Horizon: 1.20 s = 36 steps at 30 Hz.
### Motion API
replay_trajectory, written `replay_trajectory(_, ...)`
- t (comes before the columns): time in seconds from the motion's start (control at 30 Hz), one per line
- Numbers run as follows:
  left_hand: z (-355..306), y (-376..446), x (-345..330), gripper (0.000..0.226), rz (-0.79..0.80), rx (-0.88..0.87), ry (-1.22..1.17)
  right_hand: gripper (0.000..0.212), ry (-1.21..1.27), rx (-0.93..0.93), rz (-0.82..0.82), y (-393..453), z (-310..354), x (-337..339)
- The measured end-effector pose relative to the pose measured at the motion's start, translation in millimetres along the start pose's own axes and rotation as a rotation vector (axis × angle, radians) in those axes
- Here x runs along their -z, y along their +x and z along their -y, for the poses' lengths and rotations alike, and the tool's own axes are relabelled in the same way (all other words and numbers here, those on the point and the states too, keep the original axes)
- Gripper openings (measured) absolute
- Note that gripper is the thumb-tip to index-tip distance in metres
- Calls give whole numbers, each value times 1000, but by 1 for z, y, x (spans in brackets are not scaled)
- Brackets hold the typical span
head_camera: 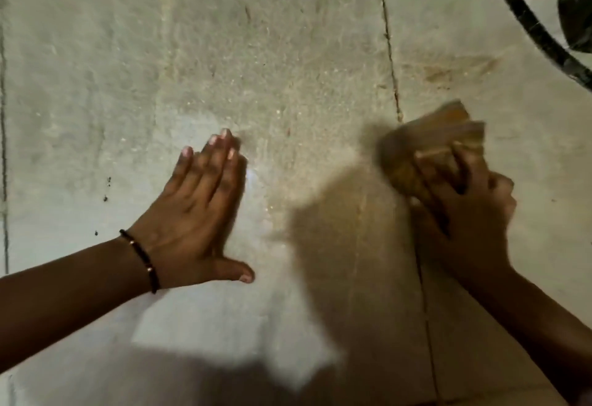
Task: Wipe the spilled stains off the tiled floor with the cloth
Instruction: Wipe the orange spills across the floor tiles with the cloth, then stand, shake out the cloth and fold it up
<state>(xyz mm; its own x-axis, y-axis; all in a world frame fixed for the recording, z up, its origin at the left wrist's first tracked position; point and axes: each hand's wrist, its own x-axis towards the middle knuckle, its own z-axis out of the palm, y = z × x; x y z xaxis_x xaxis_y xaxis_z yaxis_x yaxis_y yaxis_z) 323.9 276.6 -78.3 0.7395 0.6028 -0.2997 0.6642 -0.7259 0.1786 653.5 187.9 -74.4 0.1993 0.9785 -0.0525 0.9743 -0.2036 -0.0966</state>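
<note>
My right hand [461, 200] is closed around a bunched brownish cloth [426, 146], pressed to the pale tiled floor [256, 37] just right of a grout line; both are motion-blurred. A brownish stain [448, 71] lies on the tile a little beyond the cloth. My left hand [198, 213] rests flat on the floor with fingers straight, holding nothing, a dark beaded bracelet on its wrist. A gritty, streaked patch [282, 91] spreads across the tile beyond the left hand.
A dark curved hoop [538, 34] arcs across the top right corner with a dark object [576, 11] behind it. Grout lines [389, 43] run away from me at centre right and along the left edge. Small dark specks [105, 187] dot the tile on the left.
</note>
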Motion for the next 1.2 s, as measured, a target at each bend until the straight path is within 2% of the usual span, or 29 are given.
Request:
replay_trajectory(0.03,3,-1,-1,137,43,31,21,51,-1,72,-7,12,24,-5)
replay_trajectory(0.1,2,3,4,140,98,65,55,47,-10,359,7,24,62,-8)
replay_trajectory(0.17,-3,8,15,143,187,100,5,48,-34,621,110,2,69,-4)
replay_trajectory(0.2,-6,8,16,143,240,151,-13,50,-53,680,162,-16,63,-1)
replay_trajectory(0.23,-8,9,19,143,292,191,-1,53,-60,660,197,-29,56,6)
replay_trajectory(0.37,-18,19,30,144,392,243,106,55,-58,271,220,-10,65,12)
replay_trajectory(0.4,-21,18,40,141,421,264,111,54,-28,263,278,-2,81,17)
replay_trajectory(0.47,-27,14,62,131,493,331,77,45,-7,390,392,0,109,38)
replay_trajectory(0.53,-36,0,86,121,539,453,-110,27,11,484,425,-8,124,76)
replay_trajectory(0.57,-45,-12,107,115,524,549,-291,17,84,477,446,-10,127,111)
replay_trajectory(0.6,-55,-23,126,108,494,651,-530,19,154,449,453,-11,127,141)
replay_trajectory(0.7,-98,-63,216,69,279,995,-1407,37,364,340,369,-25,129,245)
replay_trajectory(0.73,-115,-79,257,52,242,1064,-1615,38,423,340,318,-34,131,286)
replay_trajectory(0.8,-146,-112,332,33,215,1110,-1830,38,559,296,306,-51,142,374)
replay_trajectory(0.87,-173,-141,389,28,143,1095,-1900,39,721,197,336,-70,155,446)
replay_trajectory(0.97,-208,-191,473,6,-52,1064,-1910,43,920,95,346,-101,170,559)
replay_trajectory(1.1,-256,-255,559,21,-220,904,-1747,76,724,-151,455,-140,172,657)
replay_trajectory(1.2,-285,-300,592,29,-335,769,-1535,77,613,-242,661,-174,167,692)
